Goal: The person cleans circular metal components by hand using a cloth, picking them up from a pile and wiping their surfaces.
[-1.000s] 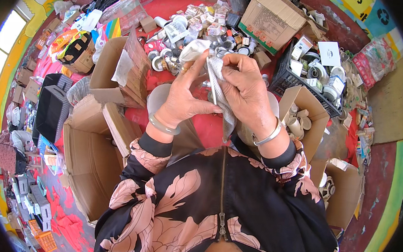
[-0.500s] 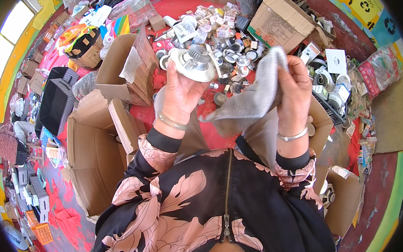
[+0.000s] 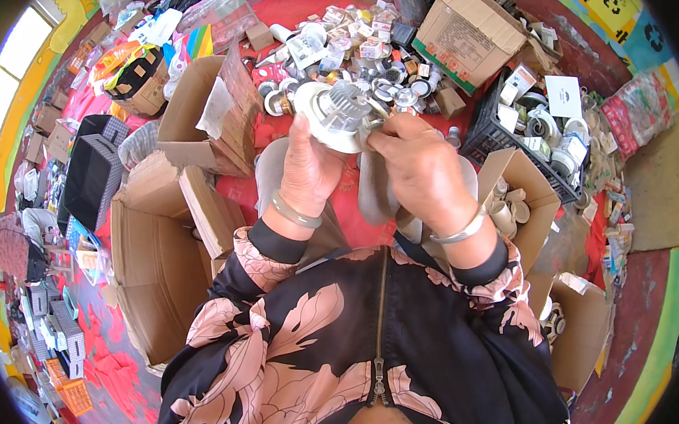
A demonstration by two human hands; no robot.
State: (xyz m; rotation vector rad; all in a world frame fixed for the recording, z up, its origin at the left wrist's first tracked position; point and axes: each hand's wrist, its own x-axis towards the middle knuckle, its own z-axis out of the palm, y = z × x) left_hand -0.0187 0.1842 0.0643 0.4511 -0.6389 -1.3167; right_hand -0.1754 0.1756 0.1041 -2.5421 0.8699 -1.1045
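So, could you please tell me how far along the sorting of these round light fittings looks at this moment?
Done: some pale cylindrical pieces stand in the open cardboard box, and the black plastic crate holds fittings. In hand: the left hand grips a round white fitting with a finned metal centre, while the right hand works at its edge. Left: a large heap of loose fittings lies on the red floor beyond.

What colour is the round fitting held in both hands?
White rim with a silvery metal centre, seen in the head view: round fitting.
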